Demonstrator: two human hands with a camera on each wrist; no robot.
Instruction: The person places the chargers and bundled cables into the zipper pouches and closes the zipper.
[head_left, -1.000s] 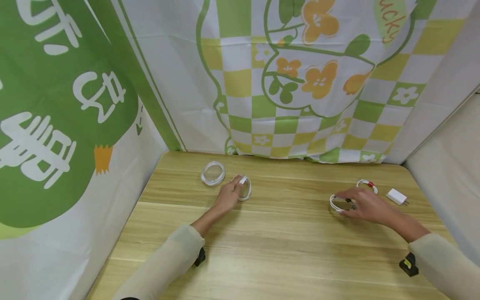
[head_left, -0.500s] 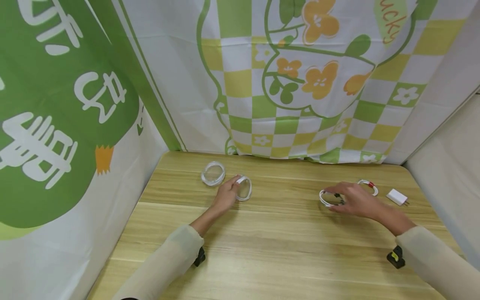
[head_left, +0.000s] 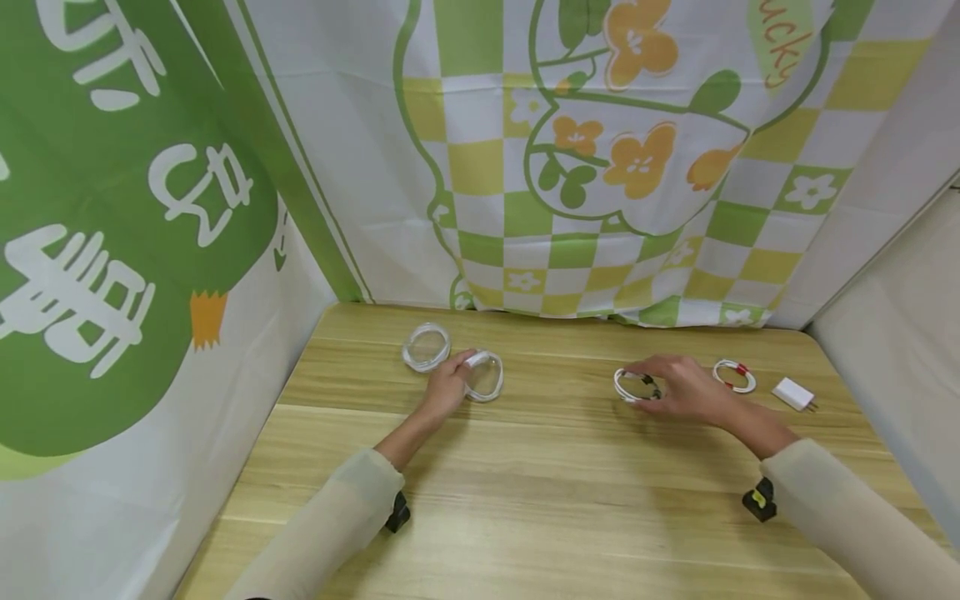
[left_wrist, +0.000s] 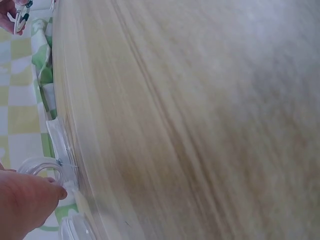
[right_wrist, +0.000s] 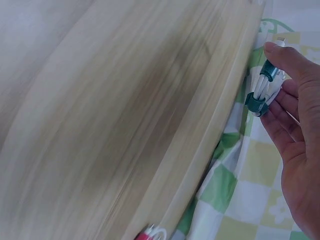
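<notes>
Toward the back left of the wooden table [head_left: 525, 500], my left hand [head_left: 444, 390] pinches the left edge of a coiled white charging cable [head_left: 497, 385]. Its thumb overlaps the clear-looking coil [left_wrist: 42, 162] in the left wrist view. My right hand [head_left: 686, 390] holds another coiled white cable [head_left: 621, 390] between thumb and fingers, over the right half of the table. Dark green straps [right_wrist: 257, 103] bind this cable, and a metal connector tip [right_wrist: 281, 40] sticks out above the thumb in the right wrist view.
Behind the left hand lies another white cable coil [head_left: 427, 348]. Beyond the right hand are a small white cable coil with red ties [head_left: 735, 377] and a white charger plug [head_left: 792, 393]. A patterned cloth [head_left: 570, 275] hangs along the table's back edge.
My right hand has carried the green-strapped cable leftward, revealing more of the red-tied coil. The left hand has shifted slightly left, while its coil stays nearly in place.
</notes>
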